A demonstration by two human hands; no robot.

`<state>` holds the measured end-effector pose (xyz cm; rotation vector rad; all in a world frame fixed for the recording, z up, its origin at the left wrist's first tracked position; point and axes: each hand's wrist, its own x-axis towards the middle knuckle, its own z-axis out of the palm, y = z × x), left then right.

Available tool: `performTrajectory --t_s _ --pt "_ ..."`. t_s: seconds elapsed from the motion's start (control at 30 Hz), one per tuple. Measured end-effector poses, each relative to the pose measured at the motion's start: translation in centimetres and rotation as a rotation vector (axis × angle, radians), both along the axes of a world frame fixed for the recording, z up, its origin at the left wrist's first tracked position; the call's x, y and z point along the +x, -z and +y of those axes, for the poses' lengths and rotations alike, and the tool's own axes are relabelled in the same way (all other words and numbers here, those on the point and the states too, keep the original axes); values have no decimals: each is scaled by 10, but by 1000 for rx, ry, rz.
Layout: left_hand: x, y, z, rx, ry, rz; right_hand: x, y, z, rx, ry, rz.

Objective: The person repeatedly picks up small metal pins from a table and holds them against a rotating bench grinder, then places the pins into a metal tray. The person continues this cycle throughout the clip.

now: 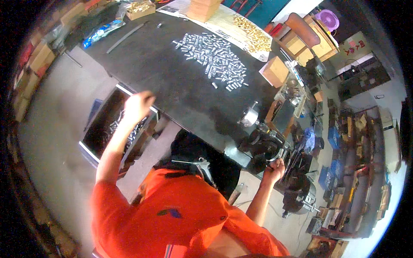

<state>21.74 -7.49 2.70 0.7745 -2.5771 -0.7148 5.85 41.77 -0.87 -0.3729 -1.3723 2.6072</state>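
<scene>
My left hand (138, 106) is over the edge of an open drawer-like tray (91, 154) beside the bench, smeared by motion, so its fingers cannot be read. Inside the tray lie many small silver metal parts (133, 136), partly hidden by my forearm. Over on the right, the fingers of my right hand (275, 170) are closed beside a dark bench-mounted machine (263, 144); whatever they grip is too small to make out. A silver blow gun (204, 168) with a thin nozzle rests at my lap.
Small silver cylindrical pieces (213, 58) spread across the dark bench (159, 64). Brass-coloured pieces (254, 33) lie on paper behind them. A cardboard block (275, 71), a round metal fixture (249, 116) and a second machine (297, 191) stand to the right.
</scene>
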Motion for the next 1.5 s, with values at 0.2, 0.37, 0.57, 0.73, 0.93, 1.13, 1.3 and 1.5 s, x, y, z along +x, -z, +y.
performTrajectory --t_s 0.2,0.37,0.57,0.73,0.93,1.13,1.3,1.5 --pt "-160 -3 59 -100 233 17 6 -12 -10 -91 62 -9" --pt "-218 22 76 -139 258 -104 6 -7 -6 -26 -1 -4" --pt "-216 23 85 -95 371 -53 5 1 0 -20 11 80" --pt "-205 27 87 -63 372 -43 5 1 -4 0 50 50" --pt "-161 -19 110 1161 697 218 8 -4 0 -32 -3 52" --pt "-132 -50 143 1329 876 359 7 -3 1 -23 5 43" --pt "-136 -45 138 1297 869 270 12 -8 -4 38 31 78" --pt "-142 -42 139 1222 910 282 23 -50 -2 51 -52 75"
